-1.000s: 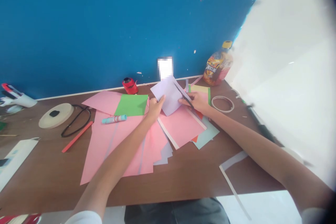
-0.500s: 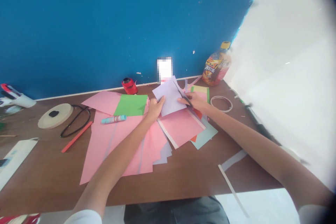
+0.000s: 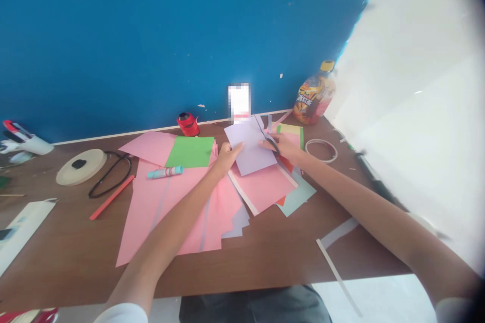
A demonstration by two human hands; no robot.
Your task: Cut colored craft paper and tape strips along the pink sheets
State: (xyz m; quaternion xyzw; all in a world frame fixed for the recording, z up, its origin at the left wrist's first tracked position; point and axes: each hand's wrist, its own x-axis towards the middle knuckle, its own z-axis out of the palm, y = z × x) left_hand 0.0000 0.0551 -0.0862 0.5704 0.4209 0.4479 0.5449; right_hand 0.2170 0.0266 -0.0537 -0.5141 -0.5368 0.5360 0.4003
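Lilac paper (image 3: pixel 250 150) is pinched by the left hand (image 3: pixel 227 157); scissors (image 3: pixel 268 135) are gripped in the right hand (image 3: pixel 283 147), blades at the paper's edge.

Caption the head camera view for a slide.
Left hand holds lilac paper while right hand cuts it with scissors over pink sheets.

View: head-worn camera, above the desk (image 3: pixel 68 257)
Facing: forward and down — toward the wall (image 3: pixel 113 45) beyond the desk
Nearness: close — left hand (image 3: pixel 227 157) and right hand (image 3: pixel 282 147) just above the desk
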